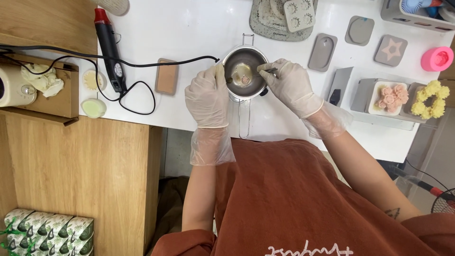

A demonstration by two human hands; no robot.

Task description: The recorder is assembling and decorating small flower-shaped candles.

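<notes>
A small steel melting pot [244,73] with a wire handle stands on the white table [199,28] in front of me. Inside it lies pale melted stuff and a small pinkish lump. My left hand [207,97], in a thin clear glove, rests against the pot's left rim and steadies it. My right hand [290,85], also gloved, pinches a thin dark tool [269,71] whose tip reaches over the pot's right rim.
A black heat gun [110,50] with a red tip lies at left, its cord looping across the table. Grey silicone moulds [323,51] sit at the back, a pink mould [437,59] at right, flower-shaped pieces [391,97] on a tray. A wooden counter [76,175] lies left.
</notes>
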